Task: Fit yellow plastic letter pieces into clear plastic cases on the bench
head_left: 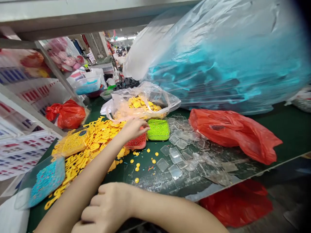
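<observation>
My left hand (134,128) reaches out over the green table, its fingers pressed together at the far edge of a tray of red beads (138,142). What the fingertips pinch is hidden. A tray of green beads (158,129) sits just to its right. My right hand (107,208) is curled into a fist near the table's front edge, crossed under the left forearm, with nothing visible in it. Yellow plastic letters (91,145) lie heaped left of the red tray. Several small clear plastic boxes (175,155) are spread to the right.
A clear bag of yellow pieces (143,105) stands behind the trays. A red bag (230,132) and a big clear-and-blue bag (230,61) fill the right. A tray of blue beads (46,181) lies at front left. Shelves with another red bag (68,113) are on the left.
</observation>
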The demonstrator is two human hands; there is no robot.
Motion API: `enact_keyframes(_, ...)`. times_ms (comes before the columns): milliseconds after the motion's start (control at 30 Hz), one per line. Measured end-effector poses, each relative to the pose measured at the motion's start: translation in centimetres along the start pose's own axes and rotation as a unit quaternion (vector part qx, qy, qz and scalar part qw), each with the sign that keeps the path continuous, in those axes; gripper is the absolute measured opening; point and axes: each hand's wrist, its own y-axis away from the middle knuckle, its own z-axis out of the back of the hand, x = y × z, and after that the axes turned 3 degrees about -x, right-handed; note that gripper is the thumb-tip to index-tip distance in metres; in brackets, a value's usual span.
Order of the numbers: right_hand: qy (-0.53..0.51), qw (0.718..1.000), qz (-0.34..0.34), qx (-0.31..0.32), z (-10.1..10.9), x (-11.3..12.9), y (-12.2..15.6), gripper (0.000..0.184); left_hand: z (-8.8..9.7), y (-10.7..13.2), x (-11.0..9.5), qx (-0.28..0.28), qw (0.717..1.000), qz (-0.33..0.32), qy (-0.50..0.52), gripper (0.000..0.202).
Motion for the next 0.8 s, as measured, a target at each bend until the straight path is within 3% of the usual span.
enact_keyframes(67,0.006,0.999,0.037,-0.019,-1.8,-0.1,-0.4,0.025,-0.2,-2.5,-0.9,0.060,0.997,-0.030,-0.034,0.023)
enact_keyframes(167,0.037,0.996,0.037,-0.077,-4.5,-0.6,-0.8,0.036,-1.0,-5.2,-1.5,0.140,0.987,-0.046,-0.066,0.018)
enact_keyframes(267,0.056,0.988,0.043,-0.135,-5.8,-1.1,-0.7,0.042,-1.9,-6.4,-1.3,0.177,0.980,-0.064,-0.068,0.012)
enact_keyframes(367,0.067,0.986,0.049,-0.142,-5.8,-1.4,-0.6,0.040,-2.6,-6.5,-0.9,0.191,0.976,-0.074,-0.071,0.009)
enact_keyframes(500,0.065,0.986,0.062,-0.138,-5.1,-1.6,-0.5,0.035,-3.1,-6.2,-0.8,0.181,0.979,-0.074,-0.063,0.010)
enact_keyframes(600,0.065,0.981,0.075,-0.169,-4.8,-1.5,-0.3,0.041,-2.9,-6.0,-1.0,0.158,0.984,-0.063,-0.045,0.010)
enact_keyframes(667,0.070,0.976,0.079,-0.189,-5.0,-1.4,-0.2,0.047,-2.2,-5.6,-1.4,0.126,0.990,-0.054,-0.031,0.005)
enact_keyframes(800,0.078,0.968,0.080,-0.226,-5.5,-1.1,0.1,0.052,-0.1,-2.8,-2.2,0.028,0.999,-0.039,0.001,0.017)
